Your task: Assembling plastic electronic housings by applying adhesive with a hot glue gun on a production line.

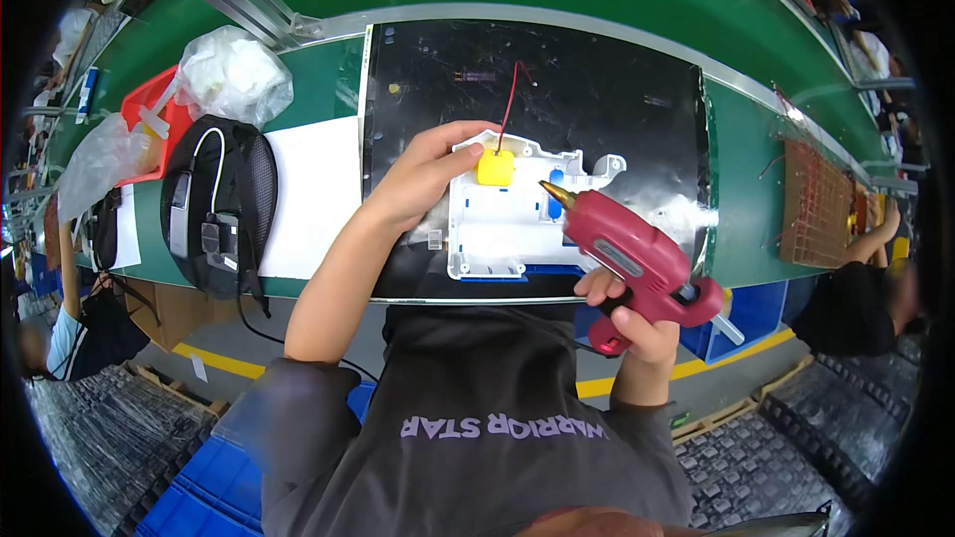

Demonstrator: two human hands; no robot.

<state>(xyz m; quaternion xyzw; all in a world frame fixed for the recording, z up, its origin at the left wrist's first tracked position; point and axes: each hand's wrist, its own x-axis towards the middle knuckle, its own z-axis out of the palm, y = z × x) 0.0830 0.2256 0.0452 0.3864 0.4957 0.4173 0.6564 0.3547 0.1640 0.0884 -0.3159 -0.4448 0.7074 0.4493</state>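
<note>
My left hand [426,177] grips the upper left edge of a white plastic housing [497,229], an open half shell with blue parts inside. Its thumb rests against a yellow block [494,168] seated in the shell's upper left part. From that block a thin red wire [511,104] rises over the black mat. In my right hand [647,333] is a dark red hot glue gun [629,239], fingers wrapped round its handle. The brass nozzle points up and left over the shell, close to a blue part [555,194]. A glue stick [731,330] sticks out of the gun's rear.
The shell lies on a black mat [617,70] on a green bench. On the left are a black mesh backpack [254,189], white paper [316,199], a red bin [179,129] and plastic bags [234,75]. A wire basket [816,204] stands right, near another person's arm [870,239].
</note>
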